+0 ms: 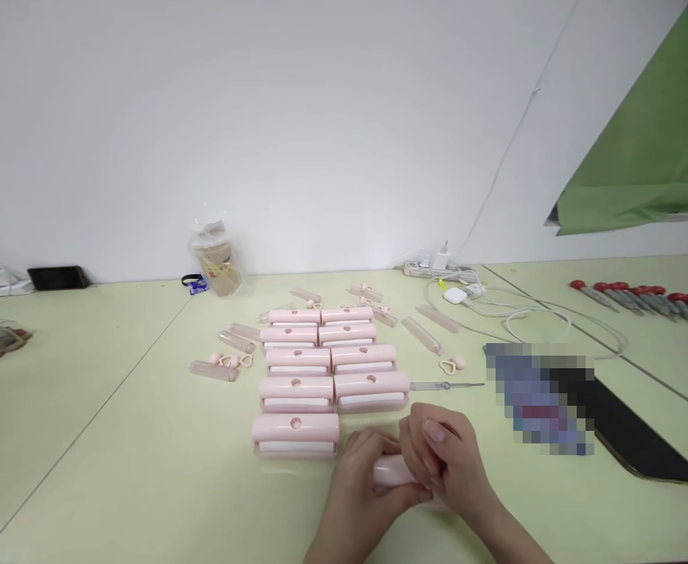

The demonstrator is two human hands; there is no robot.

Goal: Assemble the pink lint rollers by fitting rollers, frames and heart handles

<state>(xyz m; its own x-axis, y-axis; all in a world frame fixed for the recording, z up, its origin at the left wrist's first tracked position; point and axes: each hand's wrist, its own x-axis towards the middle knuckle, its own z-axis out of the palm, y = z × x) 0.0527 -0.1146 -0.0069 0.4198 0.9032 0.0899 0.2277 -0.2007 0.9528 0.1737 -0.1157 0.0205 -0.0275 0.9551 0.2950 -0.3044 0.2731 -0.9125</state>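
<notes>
My left hand (364, 489) is wrapped round a pink plastic housing (392, 471) low in the view, near the table's front. My right hand (443, 450) is curled into a fist against that housing's right end, thumb on top; whatever lies inside its fingers is hidden. Several matching pink housings (295, 431), each with a round hole on top and a white strip along the front, stand in two columns just beyond my hands. A thin screwdriver (445, 385) with a clear handle lies to the right of the columns.
Clear pink tubes (421, 335) and heart-shaped rings (448, 366) lie around the housings. Further right are a black phone-like slab (643, 431), a partly pixelated item (532, 399), white cables (537, 313) and red-capped tools (643, 298). A bagged cup (218, 262) stands by the wall.
</notes>
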